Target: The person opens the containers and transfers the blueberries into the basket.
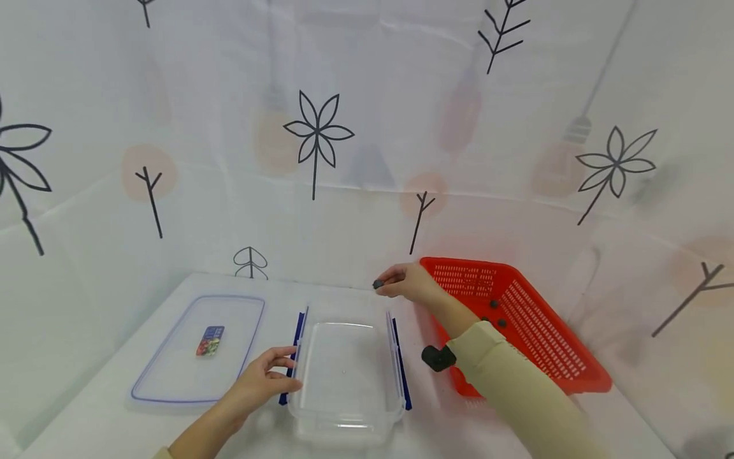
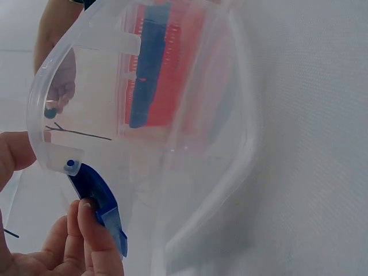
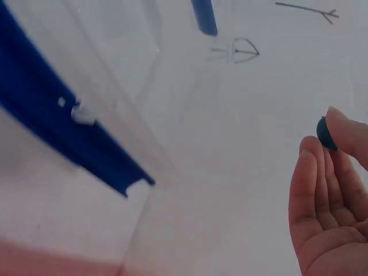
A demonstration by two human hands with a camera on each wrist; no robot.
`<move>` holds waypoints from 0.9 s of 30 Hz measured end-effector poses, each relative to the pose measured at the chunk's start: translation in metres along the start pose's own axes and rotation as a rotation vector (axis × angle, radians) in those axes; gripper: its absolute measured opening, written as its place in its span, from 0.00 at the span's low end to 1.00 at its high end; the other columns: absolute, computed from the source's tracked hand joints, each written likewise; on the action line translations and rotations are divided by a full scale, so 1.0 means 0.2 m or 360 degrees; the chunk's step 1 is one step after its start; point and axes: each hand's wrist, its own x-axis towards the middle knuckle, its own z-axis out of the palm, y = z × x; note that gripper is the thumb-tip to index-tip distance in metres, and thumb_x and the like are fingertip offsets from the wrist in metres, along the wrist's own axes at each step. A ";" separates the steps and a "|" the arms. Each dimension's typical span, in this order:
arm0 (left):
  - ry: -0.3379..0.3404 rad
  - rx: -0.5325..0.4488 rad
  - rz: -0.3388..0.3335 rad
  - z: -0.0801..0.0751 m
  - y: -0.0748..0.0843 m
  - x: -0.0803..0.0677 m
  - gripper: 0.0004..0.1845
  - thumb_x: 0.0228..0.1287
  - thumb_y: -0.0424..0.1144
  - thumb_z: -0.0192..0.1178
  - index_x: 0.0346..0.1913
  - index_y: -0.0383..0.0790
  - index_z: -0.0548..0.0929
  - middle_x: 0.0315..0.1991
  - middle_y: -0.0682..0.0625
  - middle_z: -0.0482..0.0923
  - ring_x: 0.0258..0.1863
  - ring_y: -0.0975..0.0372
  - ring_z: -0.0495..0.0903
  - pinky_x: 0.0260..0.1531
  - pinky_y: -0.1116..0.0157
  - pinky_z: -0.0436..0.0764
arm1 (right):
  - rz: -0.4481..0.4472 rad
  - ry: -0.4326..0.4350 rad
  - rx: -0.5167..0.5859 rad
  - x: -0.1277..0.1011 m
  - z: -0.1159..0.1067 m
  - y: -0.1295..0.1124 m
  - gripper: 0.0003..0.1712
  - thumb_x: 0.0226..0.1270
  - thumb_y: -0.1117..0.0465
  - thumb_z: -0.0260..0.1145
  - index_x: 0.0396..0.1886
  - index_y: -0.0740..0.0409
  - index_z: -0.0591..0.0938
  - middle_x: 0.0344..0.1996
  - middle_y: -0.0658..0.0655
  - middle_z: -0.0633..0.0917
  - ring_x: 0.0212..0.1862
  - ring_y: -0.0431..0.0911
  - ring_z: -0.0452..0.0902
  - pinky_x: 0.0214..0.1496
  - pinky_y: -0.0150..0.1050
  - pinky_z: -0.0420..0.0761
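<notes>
A clear plastic container [image 1: 344,366] with blue side latches stands in the middle of the white table, its lid off. My left hand [image 1: 266,379] holds it by its left side; in the left wrist view the fingertips [image 2: 91,221] sit against a blue latch [image 2: 98,192] that hangs down. Above the container's far right corner, my right hand [image 1: 410,284] pinches a small dark rounded piece [image 3: 326,133] between thumb and fingers. Similar dark pieces [image 1: 494,304] lie in the red plastic basket [image 1: 550,331] at the right, partly hidden by my right forearm.
A clear lid [image 1: 172,376] with a bluish rim and a colourful label [image 1: 209,341] lies flat left of the container. Behind the table hangs a white cloth [image 1: 355,236] printed with plants and lamps. A dark device [image 1: 438,358] sits at my right wrist.
</notes>
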 end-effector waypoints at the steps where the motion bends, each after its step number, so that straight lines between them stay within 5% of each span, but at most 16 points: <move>1: 0.0001 0.0006 -0.0002 0.00 0.00 0.00 0.34 0.49 0.32 0.68 0.61 0.35 0.69 0.46 0.45 0.72 0.37 0.58 0.74 0.39 0.60 0.75 | 0.0013 0.0045 -0.0010 -0.01 -0.05 0.02 0.13 0.57 0.62 0.69 0.42 0.62 0.81 0.34 0.56 0.83 0.39 0.50 0.78 0.45 0.39 0.77; 11: 0.0036 0.0047 -0.0043 0.00 0.00 0.01 0.34 0.48 0.33 0.69 0.61 0.37 0.70 0.45 0.47 0.73 0.36 0.58 0.74 0.38 0.60 0.75 | 0.0150 0.0232 -0.0211 -0.23 -0.43 0.22 0.20 0.60 0.53 0.67 0.46 0.62 0.79 0.38 0.56 0.82 0.44 0.53 0.76 0.49 0.46 0.73; 27: 0.0056 0.0059 -0.0051 0.01 0.00 0.02 0.34 0.47 0.33 0.69 0.61 0.37 0.70 0.46 0.47 0.73 0.36 0.58 0.74 0.38 0.59 0.75 | 0.0287 0.0268 -0.0337 -0.38 -0.76 0.63 0.25 0.64 0.59 0.64 0.52 0.74 0.74 0.44 0.65 0.78 0.43 0.54 0.77 0.45 0.46 0.77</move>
